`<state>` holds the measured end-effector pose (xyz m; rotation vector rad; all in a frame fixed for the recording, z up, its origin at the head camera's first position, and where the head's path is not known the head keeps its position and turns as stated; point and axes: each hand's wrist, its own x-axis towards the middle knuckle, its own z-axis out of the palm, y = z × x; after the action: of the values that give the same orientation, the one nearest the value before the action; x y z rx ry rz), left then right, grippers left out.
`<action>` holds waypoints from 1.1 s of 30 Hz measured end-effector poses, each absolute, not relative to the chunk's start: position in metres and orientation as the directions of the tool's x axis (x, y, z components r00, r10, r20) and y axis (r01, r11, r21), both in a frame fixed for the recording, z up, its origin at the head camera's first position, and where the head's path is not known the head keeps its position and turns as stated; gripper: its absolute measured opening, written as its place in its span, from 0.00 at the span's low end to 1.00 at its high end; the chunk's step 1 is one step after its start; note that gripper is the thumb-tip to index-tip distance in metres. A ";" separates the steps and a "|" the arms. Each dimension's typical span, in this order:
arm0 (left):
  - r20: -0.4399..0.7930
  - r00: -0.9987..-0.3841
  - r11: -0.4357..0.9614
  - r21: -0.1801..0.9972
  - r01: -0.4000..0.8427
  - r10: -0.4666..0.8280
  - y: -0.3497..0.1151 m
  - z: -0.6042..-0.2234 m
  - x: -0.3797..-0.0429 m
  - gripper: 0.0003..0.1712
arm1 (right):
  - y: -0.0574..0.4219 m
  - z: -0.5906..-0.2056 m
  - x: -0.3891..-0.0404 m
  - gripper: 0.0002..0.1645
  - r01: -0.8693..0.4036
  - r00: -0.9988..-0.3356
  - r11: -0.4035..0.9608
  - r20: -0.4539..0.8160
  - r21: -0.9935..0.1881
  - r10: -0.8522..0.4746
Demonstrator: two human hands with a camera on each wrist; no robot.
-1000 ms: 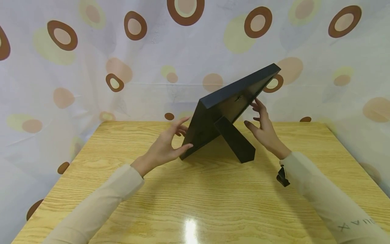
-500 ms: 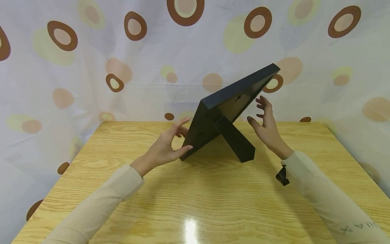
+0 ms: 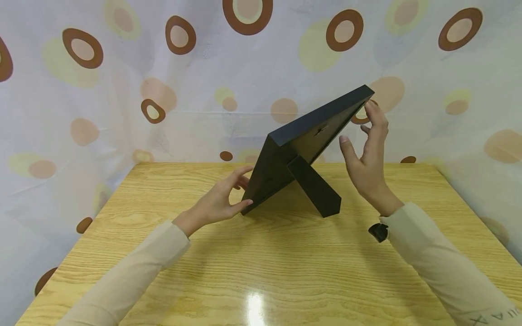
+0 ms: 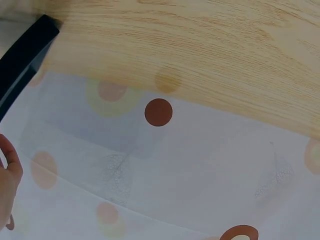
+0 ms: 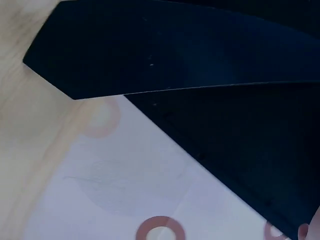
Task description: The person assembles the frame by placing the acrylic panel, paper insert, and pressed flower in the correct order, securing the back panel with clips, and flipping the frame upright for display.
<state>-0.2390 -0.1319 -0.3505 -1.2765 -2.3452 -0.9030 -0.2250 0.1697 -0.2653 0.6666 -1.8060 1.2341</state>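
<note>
A black picture frame (image 3: 322, 113) leans on the table with its back toward me, propped by its black easel leg (image 3: 316, 188). My left hand (image 3: 216, 199) is beside its lower left edge, thumb tip overlapping the corner and relaxed fingers right at the edge; in the left wrist view some fingers (image 4: 9, 170) show near the frame (image 4: 22, 65). My right hand (image 3: 369, 158) is raised by the upper right corner, fingertips at the edge and thumb held apart. The right wrist view shows the leg (image 5: 150, 50) close up. The frame's front is hidden.
The wooden table (image 3: 253, 258) reaches back to a pale curtain (image 3: 253, 68) printed with brown and beige rounds. A small black piece (image 3: 379, 232) hangs at the right sleeve's cuff.
My right hand has moved from the middle of the frame's right edge, away from it and up to the upper corner. My left hand has slid slightly down and left. The frame stays put.
</note>
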 end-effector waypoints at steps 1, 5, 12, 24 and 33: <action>0.539 -0.555 0.405 0.380 0.832 0.633 -0.132 -0.351 -0.239 0.44 | 0.167 -0.264 -0.223 0.34 -0.799 -0.499 0.376 0.866 -0.470 0.023; 0.518 -0.574 0.416 0.397 0.818 0.634 -0.133 -0.350 -0.239 0.43 | 0.160 -0.262 -0.219 0.34 -0.818 -0.471 0.374 0.882 -0.437 -0.001; 0.506 -0.573 0.421 0.390 0.819 0.645 -0.132 -0.349 -0.237 0.41 | 0.156 -0.260 -0.215 0.33 -0.813 -0.480 0.394 0.877 -0.428 -0.038; 0.512 -0.560 0.412 0.381 0.828 0.652 -0.128 -0.347 -0.230 0.38 | 0.156 -0.254 -0.212 0.33 -0.788 -0.544 0.399 0.834 -0.469 -0.093; 0.530 -0.523 0.383 0.358 0.851 0.667 -0.124 -0.348 -0.228 0.33 | 0.161 -0.244 -0.216 0.37 -0.752 -0.627 0.378 0.762 -0.540 -0.158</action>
<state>-0.2281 -0.1241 -0.3482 -1.3325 -2.3478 -0.8756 -0.2159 0.1611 -0.2444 0.7805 -2.0256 1.2457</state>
